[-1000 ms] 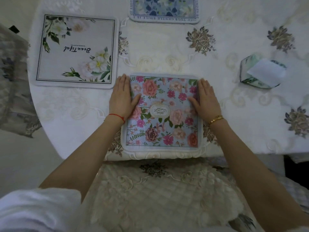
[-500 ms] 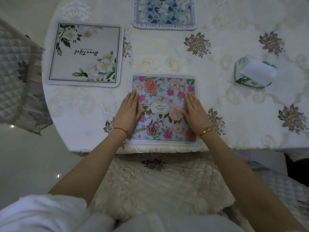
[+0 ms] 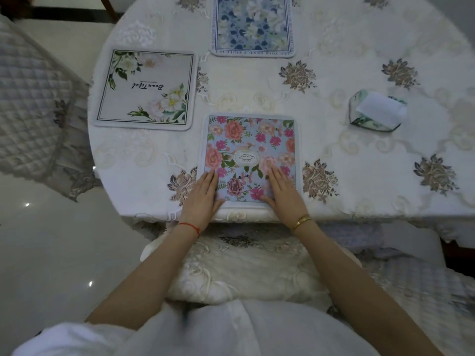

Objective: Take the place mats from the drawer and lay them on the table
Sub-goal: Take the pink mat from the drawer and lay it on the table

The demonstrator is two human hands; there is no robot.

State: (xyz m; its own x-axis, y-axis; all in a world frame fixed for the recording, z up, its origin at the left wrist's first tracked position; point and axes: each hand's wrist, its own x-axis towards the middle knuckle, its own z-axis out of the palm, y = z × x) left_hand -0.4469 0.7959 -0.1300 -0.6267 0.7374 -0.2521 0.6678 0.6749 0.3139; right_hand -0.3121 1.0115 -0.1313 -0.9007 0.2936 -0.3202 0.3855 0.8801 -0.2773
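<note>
Three place mats lie flat on the round table (image 3: 359,176) with its white embroidered cloth. A blue mat with pink roses (image 3: 250,147) lies at the near edge. My left hand (image 3: 201,199) rests flat on its near left corner and my right hand (image 3: 284,195) on its near right part, fingers extended, gripping nothing. A pale mat with white flowers and script (image 3: 146,89) lies to the left. A blue-and-white floral mat (image 3: 253,25) lies at the far side. No drawer is in view.
A green-patterned tissue box (image 3: 376,111) stands on the right of the table. A cream cushioned chair seat (image 3: 239,273) is tucked under the near edge in front of me. Another quilted chair (image 3: 33,104) stands at the left, over glossy floor.
Both hands have slid along the rose mat toward me, from its sides to its near edge. The view has pulled back from the table.
</note>
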